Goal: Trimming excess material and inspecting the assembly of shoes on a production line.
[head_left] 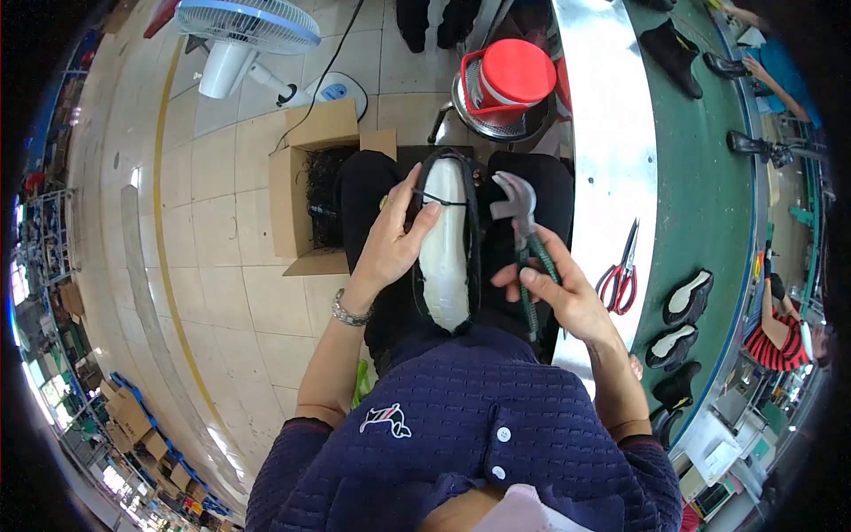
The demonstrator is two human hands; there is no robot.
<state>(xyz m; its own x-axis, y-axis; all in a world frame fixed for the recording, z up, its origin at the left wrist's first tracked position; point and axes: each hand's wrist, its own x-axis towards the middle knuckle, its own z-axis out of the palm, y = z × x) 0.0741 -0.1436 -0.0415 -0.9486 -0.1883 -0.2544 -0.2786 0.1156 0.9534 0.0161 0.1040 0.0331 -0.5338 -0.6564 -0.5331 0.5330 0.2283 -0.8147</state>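
Note:
A black shoe upper [474, 257] lies sole-side up between my knees, its whitish bottom [446, 257] facing me. A thin dark cord runs across it near the far end. My left hand [397, 232] grips the shoe from the left side, with the thumb pressed on the white bottom close to the cord. To the right, my right hand [560, 288] is closed around the green handles of metal shoemaker's pincers [518, 202]. Their curved jaws point away from me and stand apart from the shoe.
Red-handled scissors [619, 282] rest on the metal bench [612, 133] at my right. Beyond it, a green conveyor [700, 195] carries several black shoes [688, 298]. A cardboard box [288, 199] of dark strands stands left of my knees. Ahead are a red bucket [519, 71] on a stool and a fan [239, 53].

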